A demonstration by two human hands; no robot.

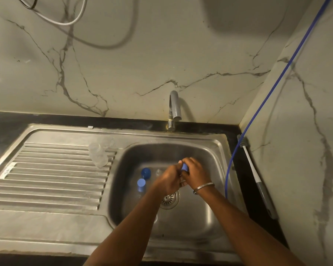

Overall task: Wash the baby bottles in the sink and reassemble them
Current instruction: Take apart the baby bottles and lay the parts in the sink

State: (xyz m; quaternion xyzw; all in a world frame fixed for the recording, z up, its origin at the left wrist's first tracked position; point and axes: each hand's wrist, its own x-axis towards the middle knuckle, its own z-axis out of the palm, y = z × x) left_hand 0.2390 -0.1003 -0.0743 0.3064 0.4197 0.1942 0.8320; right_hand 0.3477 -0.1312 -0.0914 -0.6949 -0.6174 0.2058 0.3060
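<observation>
Baby bottles are sitting at different stages here: one [184, 170] is being held over the middle of the sink basin [208, 156], caught between both hands. The left hand [169, 179] is wrapping its grip around the clear body, and the right hand [193, 172] is clenching its fingers around the blue cap [185, 167] at the top. Judging by that pairing, the step in hand is twisting the cap, though whether on or off cannot be told from this view. A second bottle with a blue cap [141, 184] is lying on the basin floor, with a loose blue part [146, 172] just beside it. Clear pieces [98, 154] are resting on the drainboard [46, 179]. The tap [174, 108] is not visibly running. The next move is probably calling for a firm counter-turn of the two hands, keeping the bottle over the basin.
</observation>
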